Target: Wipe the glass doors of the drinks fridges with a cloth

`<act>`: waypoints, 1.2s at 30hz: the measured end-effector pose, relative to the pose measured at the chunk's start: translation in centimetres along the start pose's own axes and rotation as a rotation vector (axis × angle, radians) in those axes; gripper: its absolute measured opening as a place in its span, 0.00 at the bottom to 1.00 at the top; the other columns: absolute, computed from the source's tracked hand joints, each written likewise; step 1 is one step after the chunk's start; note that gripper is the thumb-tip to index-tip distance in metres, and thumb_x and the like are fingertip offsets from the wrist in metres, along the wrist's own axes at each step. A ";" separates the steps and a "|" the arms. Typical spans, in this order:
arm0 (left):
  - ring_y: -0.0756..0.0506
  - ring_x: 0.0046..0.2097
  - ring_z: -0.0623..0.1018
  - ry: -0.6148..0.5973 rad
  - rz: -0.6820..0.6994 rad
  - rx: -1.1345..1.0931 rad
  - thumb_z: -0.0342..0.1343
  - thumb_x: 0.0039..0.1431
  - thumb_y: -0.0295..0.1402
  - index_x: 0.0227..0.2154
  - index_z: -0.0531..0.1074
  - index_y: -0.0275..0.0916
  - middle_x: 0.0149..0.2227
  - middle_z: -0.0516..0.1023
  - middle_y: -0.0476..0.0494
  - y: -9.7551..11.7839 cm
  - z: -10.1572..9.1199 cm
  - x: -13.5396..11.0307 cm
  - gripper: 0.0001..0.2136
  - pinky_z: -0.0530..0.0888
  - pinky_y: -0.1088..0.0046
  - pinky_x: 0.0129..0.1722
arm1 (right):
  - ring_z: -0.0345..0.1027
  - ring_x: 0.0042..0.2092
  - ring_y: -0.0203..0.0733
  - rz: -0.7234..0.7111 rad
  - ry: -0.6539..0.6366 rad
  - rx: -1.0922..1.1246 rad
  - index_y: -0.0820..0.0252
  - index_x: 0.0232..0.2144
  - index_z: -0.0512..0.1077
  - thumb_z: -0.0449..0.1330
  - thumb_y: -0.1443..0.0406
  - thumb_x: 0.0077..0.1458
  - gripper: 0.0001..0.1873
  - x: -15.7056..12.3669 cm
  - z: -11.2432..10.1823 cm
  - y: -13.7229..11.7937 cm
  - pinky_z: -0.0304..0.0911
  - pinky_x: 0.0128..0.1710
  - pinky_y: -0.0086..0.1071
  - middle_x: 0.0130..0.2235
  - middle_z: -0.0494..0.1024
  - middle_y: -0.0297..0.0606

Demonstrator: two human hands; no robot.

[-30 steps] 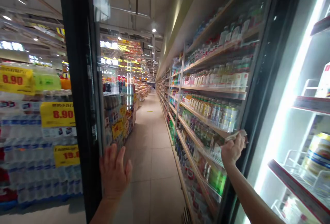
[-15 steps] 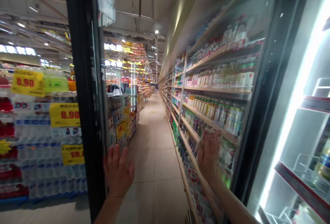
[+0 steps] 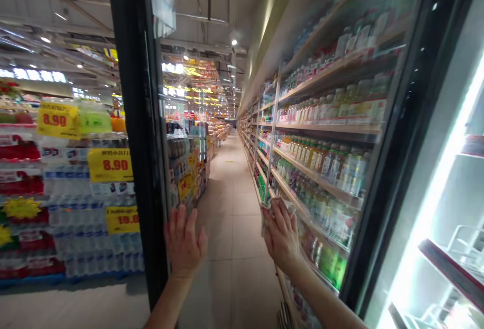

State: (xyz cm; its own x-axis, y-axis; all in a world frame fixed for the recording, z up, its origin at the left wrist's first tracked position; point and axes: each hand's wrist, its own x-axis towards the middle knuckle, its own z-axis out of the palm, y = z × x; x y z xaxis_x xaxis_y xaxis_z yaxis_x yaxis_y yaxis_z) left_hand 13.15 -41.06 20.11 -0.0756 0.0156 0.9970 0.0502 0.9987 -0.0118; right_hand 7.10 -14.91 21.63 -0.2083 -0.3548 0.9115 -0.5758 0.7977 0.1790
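A glass door stands in front of me, with a black frame [image 3: 132, 117] around its transparent pane [image 3: 227, 288]. My left hand [image 3: 185, 243] lies flat against the glass beside the frame's left edge, fingers spread and nothing in them. Lower right of the pane's middle, my right hand [image 3: 283, 245] presses a pale, crumpled cloth [image 3: 264, 225] onto the glass. Its fingers lie over the cloth, hiding most of it; only the edges show.
Through the pane show shelves of bottled drinks [image 3: 340, 167] and a tiled aisle [image 3: 223, 182]. Stacked bottle packs [image 3: 94, 223] with yellow price signs [image 3: 109, 165] stand left. At right are a bright light strip [image 3: 427, 213] and cooler racks [image 3: 449, 278].
My right hand has moved left across the glass with the cloth. My left hand stays flat at the frame's left edge. The whole view has shifted slightly, with the scene moving right.
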 end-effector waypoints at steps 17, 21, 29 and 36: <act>0.40 0.66 0.47 0.012 0.102 0.086 0.51 0.57 0.34 0.62 0.48 0.37 0.64 0.49 0.35 4.8 1.4 6.3 0.31 0.45 0.53 0.62 | 0.44 0.64 0.55 0.388 0.341 -0.107 0.56 0.63 0.47 0.45 0.67 0.57 0.31 2.3 -2.0 7.5 0.46 0.58 0.59 0.63 0.55 0.47; 0.40 0.66 0.47 0.017 0.101 0.069 0.51 0.57 0.33 0.62 0.47 0.38 0.64 0.48 0.36 4.5 1.6 6.1 0.31 0.45 0.54 0.62 | 0.43 0.65 0.54 0.325 0.288 -0.087 0.57 0.64 0.45 0.45 0.67 0.57 0.32 2.9 -1.9 5.8 0.46 0.59 0.57 0.63 0.55 0.47; 0.41 0.66 0.46 0.030 0.111 0.047 0.52 0.56 0.33 0.62 0.47 0.38 0.65 0.47 0.37 4.0 2.3 6.3 0.32 0.45 0.55 0.63 | 0.46 0.64 0.52 0.341 0.377 -0.105 0.57 0.62 0.51 0.45 0.67 0.57 0.30 4.2 -2.2 9.0 0.46 0.59 0.56 0.62 0.57 0.48; 0.40 0.66 0.47 0.035 0.112 0.052 0.52 0.56 0.32 0.62 0.47 0.38 0.65 0.46 0.37 4.0 2.4 6.2 0.32 0.45 0.55 0.63 | 0.47 0.64 0.50 0.081 0.167 -0.068 0.50 0.63 0.47 0.47 0.66 0.56 0.32 3.0 -1.6 7.3 0.49 0.59 0.51 0.62 0.58 0.42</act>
State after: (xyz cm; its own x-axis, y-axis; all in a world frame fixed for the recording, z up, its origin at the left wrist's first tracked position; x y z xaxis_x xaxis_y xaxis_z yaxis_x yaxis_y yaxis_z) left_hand 10.48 -36.88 26.10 -0.0381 0.1267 0.9912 0.0050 0.9919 -0.1266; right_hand 3.54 -9.33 26.26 -0.1148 -0.2070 0.9716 -0.5067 0.8535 0.1219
